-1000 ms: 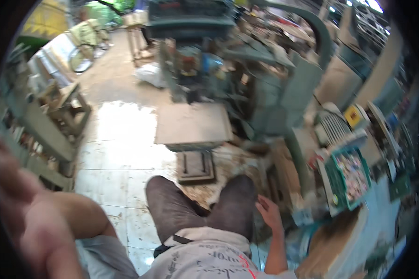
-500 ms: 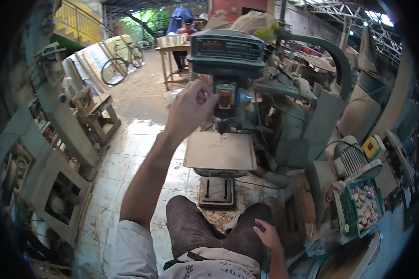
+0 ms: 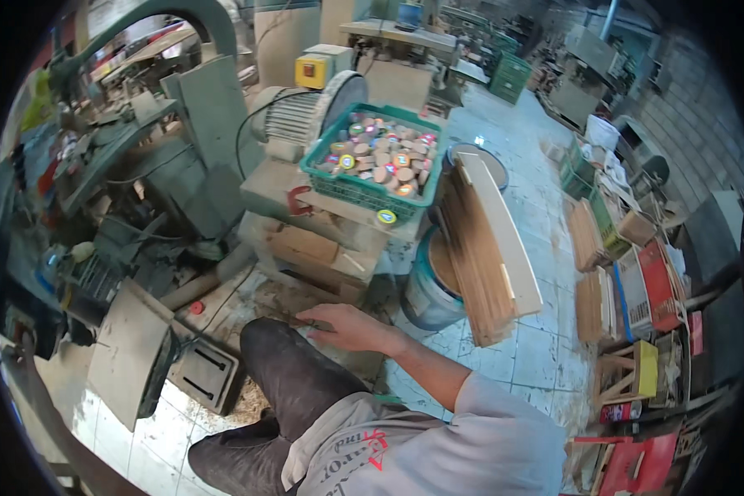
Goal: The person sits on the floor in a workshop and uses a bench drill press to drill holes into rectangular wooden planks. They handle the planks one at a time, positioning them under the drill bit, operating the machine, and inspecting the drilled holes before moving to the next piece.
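My right hand (image 3: 345, 326) is just beyond my right knee, palm down, fingers loosely bent and apart, with nothing plainly in them. At the far left rim, my left hand (image 3: 26, 349) is dim and partly cut off beside the dark drill press head (image 3: 29, 318); its fingers cannot be made out. Below the press, a flat board (image 3: 128, 355) covers its table, above the slotted metal base (image 3: 205, 376). Ahead of my right hand, a green plastic crate (image 3: 364, 192) holds many small round wooden discs, some with coloured faces.
A grey motor (image 3: 289, 116) with a disc and a yellow switch box (image 3: 310, 73) stands behind the crate. Long wooden boards (image 3: 475, 248) lean over a paint bucket (image 3: 430, 289) on the right. Shelves of wood pieces line the far right. Sawdust (image 3: 248, 403) lies by the base.
The view has swung to the right, so the drill press now sits at the left rim. My left arm has shifted to that rim; my right hand is past my knee.
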A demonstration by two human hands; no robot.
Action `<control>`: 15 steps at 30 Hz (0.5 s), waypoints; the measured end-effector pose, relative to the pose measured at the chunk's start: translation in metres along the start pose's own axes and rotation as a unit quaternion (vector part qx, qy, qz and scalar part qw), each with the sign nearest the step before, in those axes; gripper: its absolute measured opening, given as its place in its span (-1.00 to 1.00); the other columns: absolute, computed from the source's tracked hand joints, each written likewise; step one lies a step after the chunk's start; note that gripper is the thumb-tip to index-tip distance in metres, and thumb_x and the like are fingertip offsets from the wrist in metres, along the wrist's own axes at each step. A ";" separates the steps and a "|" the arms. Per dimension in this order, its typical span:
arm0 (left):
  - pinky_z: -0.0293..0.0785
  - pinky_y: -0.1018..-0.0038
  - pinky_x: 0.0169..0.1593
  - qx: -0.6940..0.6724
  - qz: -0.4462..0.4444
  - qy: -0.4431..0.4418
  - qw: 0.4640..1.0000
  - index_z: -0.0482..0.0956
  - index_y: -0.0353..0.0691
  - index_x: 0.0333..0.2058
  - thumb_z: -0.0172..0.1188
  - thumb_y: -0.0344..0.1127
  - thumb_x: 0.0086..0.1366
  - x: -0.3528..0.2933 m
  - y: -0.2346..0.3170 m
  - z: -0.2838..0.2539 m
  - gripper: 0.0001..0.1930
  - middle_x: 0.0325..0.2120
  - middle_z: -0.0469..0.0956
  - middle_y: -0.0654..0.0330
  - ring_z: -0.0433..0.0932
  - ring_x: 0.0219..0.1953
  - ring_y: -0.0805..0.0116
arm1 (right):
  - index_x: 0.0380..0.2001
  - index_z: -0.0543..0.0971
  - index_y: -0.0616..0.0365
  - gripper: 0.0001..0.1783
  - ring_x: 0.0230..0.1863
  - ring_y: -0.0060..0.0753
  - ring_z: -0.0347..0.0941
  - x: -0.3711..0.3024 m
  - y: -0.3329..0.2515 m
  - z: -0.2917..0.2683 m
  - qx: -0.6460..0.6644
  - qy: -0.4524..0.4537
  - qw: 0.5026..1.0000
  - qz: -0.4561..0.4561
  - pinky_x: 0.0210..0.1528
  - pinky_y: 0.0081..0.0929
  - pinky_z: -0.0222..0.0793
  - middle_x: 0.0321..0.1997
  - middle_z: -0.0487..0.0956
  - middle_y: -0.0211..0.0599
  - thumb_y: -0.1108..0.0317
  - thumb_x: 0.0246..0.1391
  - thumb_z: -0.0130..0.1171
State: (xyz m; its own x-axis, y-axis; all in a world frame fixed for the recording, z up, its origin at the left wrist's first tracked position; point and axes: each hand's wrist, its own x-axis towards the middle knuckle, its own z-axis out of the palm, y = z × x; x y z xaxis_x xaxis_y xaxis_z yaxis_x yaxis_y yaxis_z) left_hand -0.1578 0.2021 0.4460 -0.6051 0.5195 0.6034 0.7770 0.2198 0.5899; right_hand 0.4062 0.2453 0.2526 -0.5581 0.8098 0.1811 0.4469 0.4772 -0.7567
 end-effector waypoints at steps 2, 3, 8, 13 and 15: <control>0.32 0.58 -0.22 0.004 0.079 0.031 0.996 0.26 -0.31 -0.26 0.22 -0.21 0.26 0.018 -0.032 0.007 -0.65 -0.38 0.34 0.17 0.34 -0.35 0.42 | 0.06 0.45 0.15 -0.55 0.04 -0.03 0.43 -0.008 -0.019 -0.020 -0.013 0.013 1.000 -0.013 0.09 -0.24 0.34 0.04 0.50 -0.07 0.20 0.13 0.13; 0.31 0.60 -0.22 0.006 0.118 0.050 0.992 0.30 -0.31 -0.31 0.19 -0.18 0.29 0.025 -0.045 0.010 -0.68 -0.44 0.31 0.24 0.32 -0.37 0.46 | 0.06 0.45 0.15 -0.55 0.04 -0.03 0.43 -0.011 -0.029 -0.030 -0.025 0.004 1.000 0.005 0.09 -0.24 0.35 0.04 0.50 -0.07 0.20 0.14 0.12; 0.28 0.60 -0.16 -0.052 0.098 0.057 0.992 0.36 -0.37 -0.26 0.19 -0.16 0.30 -0.004 -0.059 0.020 -0.66 -0.41 0.24 0.28 0.25 -0.33 0.49 | 0.01 0.50 0.15 -0.56 0.02 -0.04 0.47 -0.065 -0.063 -0.111 -0.089 0.138 0.986 0.022 0.06 -0.30 0.38 0.01 0.54 -0.07 0.19 0.09 0.19; 0.28 0.57 -0.10 -0.163 0.055 0.165 0.971 0.39 -0.44 -0.16 0.18 -0.20 0.32 -0.103 -0.035 0.047 -0.64 -0.34 0.30 0.22 0.28 -0.27 0.45 | 0.01 0.47 0.23 -0.43 0.03 -0.02 0.46 -0.142 -0.030 -0.201 -0.308 0.372 0.835 0.263 0.10 -0.22 0.33 0.00 0.53 -0.03 0.11 -0.01 0.27; 0.29 0.51 -0.02 -0.240 0.032 0.145 0.959 0.38 -0.43 -0.14 0.14 -0.25 0.34 -0.123 -0.029 0.056 -0.67 -0.26 0.35 0.17 0.33 -0.19 0.40 | 0.10 0.38 0.17 -0.24 -0.01 0.13 0.45 -0.160 -0.001 -0.219 -0.389 0.329 0.764 0.396 0.09 -0.12 0.32 -0.03 0.51 0.07 -0.02 -0.12 0.32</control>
State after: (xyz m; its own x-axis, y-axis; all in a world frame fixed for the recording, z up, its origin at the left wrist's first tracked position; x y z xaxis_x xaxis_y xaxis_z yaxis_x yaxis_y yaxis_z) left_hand -0.0966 0.1783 0.3245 -0.6359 0.2527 0.7292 0.6867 -0.2460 0.6841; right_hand 0.6480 0.1898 0.3619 0.4616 0.8235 0.3297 0.8848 -0.4009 -0.2374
